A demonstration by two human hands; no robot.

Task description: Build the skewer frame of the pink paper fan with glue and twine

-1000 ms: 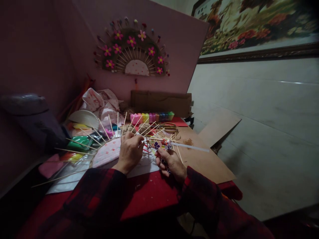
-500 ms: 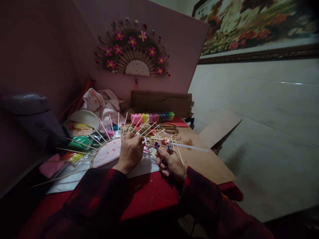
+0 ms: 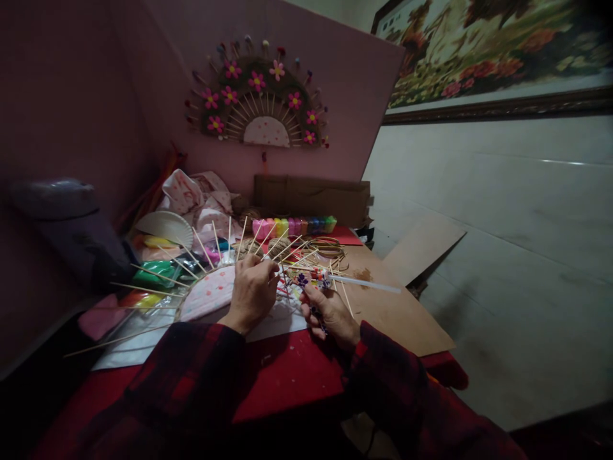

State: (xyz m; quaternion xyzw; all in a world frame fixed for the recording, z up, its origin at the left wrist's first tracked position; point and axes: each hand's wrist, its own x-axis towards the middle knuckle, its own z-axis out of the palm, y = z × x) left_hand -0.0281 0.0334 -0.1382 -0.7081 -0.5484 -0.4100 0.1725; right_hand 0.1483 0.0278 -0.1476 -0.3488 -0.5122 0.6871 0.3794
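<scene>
A padded half-round of pink-spotted fabric (image 3: pixel 207 295) lies on the table with thin wooden sticks (image 3: pixel 216 237) fanning out from its curved edge. My left hand (image 3: pixel 253 291) is over its right part, thumb and fingers pinched together near the sticks; what they hold, if anything, is hidden. Just to the right, my right hand (image 3: pixel 330 313) is wrapped around the handle of a flower-patterned hot glue gun (image 3: pixel 306 278). A long translucent glue stick (image 3: pixel 368 283) juts from its back end to the right. The gun's nozzle points left, towards my left fingers.
Behind the sticks are a row of coloured clay packs (image 3: pixel 294 225), twine balls (image 3: pixel 278 247) and coiled cords (image 3: pixel 328 246). Bagged clay (image 3: pixel 153 273) and a paper plate (image 3: pixel 165 229) lie left. Cardboard (image 3: pixel 407 319) covers the right of the red cloth (image 3: pixel 287 377). A finished flowered fan (image 3: pixel 256 96) hangs behind.
The view has shifted very slightly. Both hands and the glue gun stay in nearly the same place.
</scene>
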